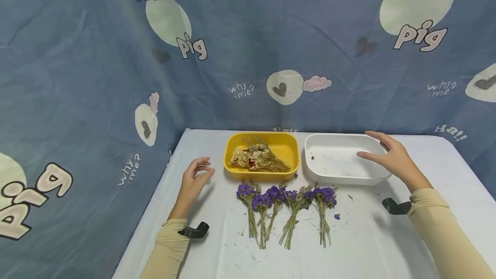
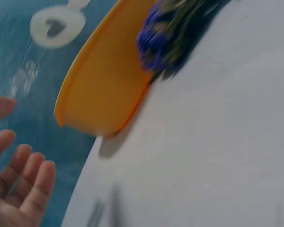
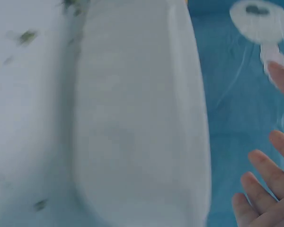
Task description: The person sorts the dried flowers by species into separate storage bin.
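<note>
My left hand point(image 1: 193, 184) hovers above the white table, left of a yellow tray point(image 1: 261, 175), holding nothing. Its fingers are relaxed and apart from the thumb; the left wrist view shows the fingers point(image 2: 40, 191) spread beside the tray's end. Over the right end of a white tray point(image 1: 345, 180) is my right hand point(image 1: 397, 165), thumb and fingers parted around air. Whether it touches the rim I cannot tell. A bunch of cream and red dried flowers point(image 1: 257, 160) lies in the yellow tray. Several small bunches of purple dried flowers point(image 1: 296, 201) lie in a row before the trays.
Crumbs of plant and a loose purple petal point(image 1: 337, 216) are scattered on the white tablecloth point(image 1: 360, 244). One dark speck point(image 1: 312, 157) sits inside the white tray. A blue printed curtain point(image 1: 240, 55) hangs behind the table and along its left side.
</note>
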Motion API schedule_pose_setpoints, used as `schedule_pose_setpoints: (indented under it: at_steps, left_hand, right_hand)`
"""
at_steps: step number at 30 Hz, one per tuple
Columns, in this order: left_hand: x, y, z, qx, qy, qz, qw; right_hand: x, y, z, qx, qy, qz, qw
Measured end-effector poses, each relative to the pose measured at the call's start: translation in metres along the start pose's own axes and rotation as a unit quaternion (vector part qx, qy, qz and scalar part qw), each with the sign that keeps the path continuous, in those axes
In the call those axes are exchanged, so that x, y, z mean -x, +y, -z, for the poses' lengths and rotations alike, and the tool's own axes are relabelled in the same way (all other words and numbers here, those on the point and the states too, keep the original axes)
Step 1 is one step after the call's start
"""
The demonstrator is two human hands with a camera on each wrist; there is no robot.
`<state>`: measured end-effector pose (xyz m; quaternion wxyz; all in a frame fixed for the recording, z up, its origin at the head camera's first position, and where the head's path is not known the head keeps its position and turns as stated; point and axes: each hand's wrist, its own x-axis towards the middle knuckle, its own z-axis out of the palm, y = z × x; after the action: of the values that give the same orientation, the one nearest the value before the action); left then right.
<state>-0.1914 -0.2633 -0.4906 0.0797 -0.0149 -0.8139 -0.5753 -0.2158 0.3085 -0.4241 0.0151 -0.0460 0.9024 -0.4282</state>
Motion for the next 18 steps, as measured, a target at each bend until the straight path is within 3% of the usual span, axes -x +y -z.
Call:
schedule_pose_setpoints:
  at_steps: [6,10,18]
  left_hand:
    - [0.036,0.008,-0.021,-0.044,-0.019,0.022,0.9986]
    - [0.057,0.012,-0.038,-0.063,-0.038,0.031,0.9968]
    - [0.073,0.028,-0.061,-0.097,-0.095,0.066,0.9885]
  right_hand:
    - [0.024,0.038,-0.005,-0.032,0.043,-0.011,0.9985]
    - [0.035,0.058,-0.013,-0.076,0.05,-0.026,0.9955]
    - [0.049,0.078,-0.025,-0.116,0.065,-0.063,0.9891]
